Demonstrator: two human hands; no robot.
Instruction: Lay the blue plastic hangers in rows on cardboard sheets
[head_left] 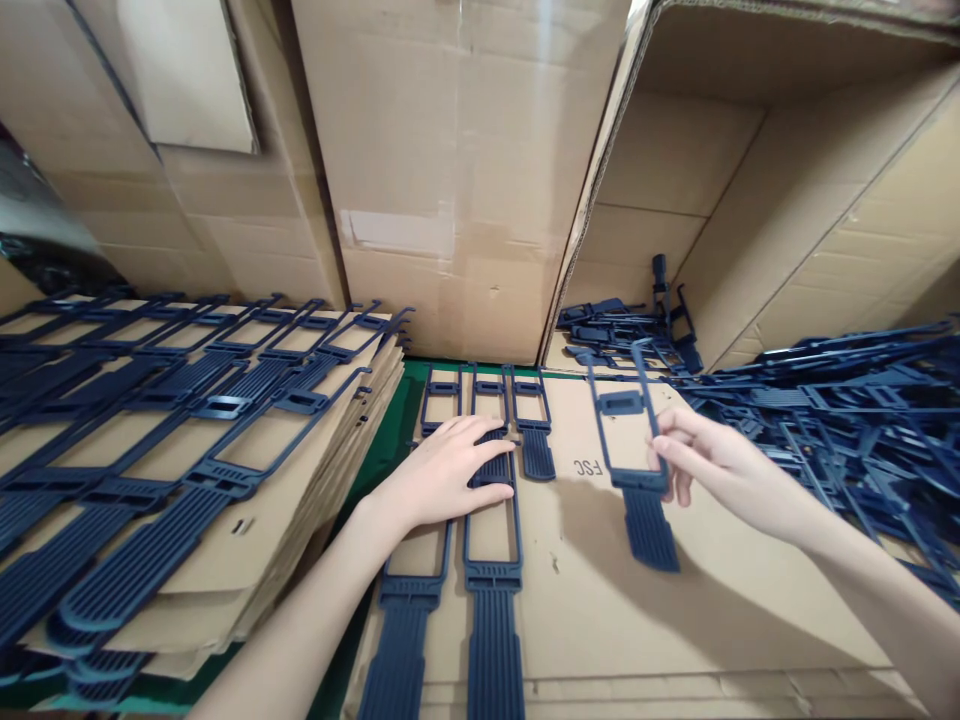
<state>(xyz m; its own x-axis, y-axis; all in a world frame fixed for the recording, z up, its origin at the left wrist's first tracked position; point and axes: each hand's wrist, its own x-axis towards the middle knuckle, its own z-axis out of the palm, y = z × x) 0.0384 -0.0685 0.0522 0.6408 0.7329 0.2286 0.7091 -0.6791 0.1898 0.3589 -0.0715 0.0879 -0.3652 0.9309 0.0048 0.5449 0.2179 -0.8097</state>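
Between the thumb and fingers of my right hand (701, 460) is a dark blue plastic frame piece (651, 530) with a ribbed paddle end, raised over the cardboard sheet (585, 610). My left hand (454, 470) lies with fingers spread over similar frame pieces set out on that sheet. Its fingers cover part of the ribbed ends there. A long frame piece (493, 640) and another frame piece (403, 640) point toward me below the left hand. A third frame piece (538, 450) lies just right of its fingertips.
To the left, a stack of cardboard sheets (300, 540) carries rows of the same pieces. A heap of loose pieces (810, 420) lies on the right, and more sit inside an open carton (675, 160). A tall closed carton (457, 180) stands behind the sheet.
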